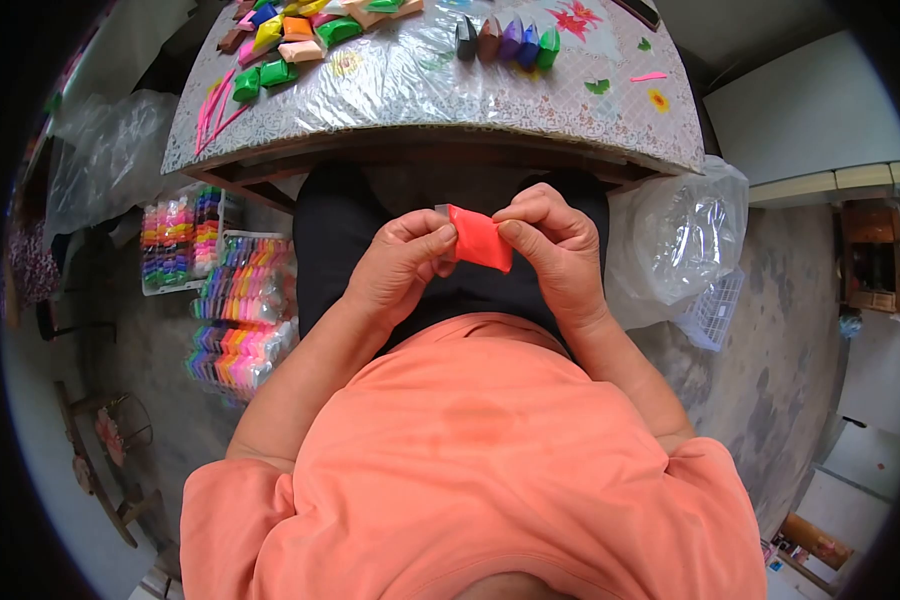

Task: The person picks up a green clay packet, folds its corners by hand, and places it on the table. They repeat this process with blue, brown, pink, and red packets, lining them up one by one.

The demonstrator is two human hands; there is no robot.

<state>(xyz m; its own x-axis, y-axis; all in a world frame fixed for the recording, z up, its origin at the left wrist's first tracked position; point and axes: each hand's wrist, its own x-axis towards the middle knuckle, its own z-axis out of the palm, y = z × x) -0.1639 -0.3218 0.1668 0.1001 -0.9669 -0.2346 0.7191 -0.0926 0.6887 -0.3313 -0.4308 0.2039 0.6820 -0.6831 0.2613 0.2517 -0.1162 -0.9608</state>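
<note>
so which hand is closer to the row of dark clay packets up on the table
Right. The right hand pinches the red clay packet almost directly below the row of clay packets; the left hand grips the packet's other end, further left and slightly lower.

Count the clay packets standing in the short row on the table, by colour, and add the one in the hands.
Black packet: 1
Brown packet: 1
Purple packet: 1
Blue packet: 1
Green packet: 1
Red packet in both hands: 1
Total: 6
</note>
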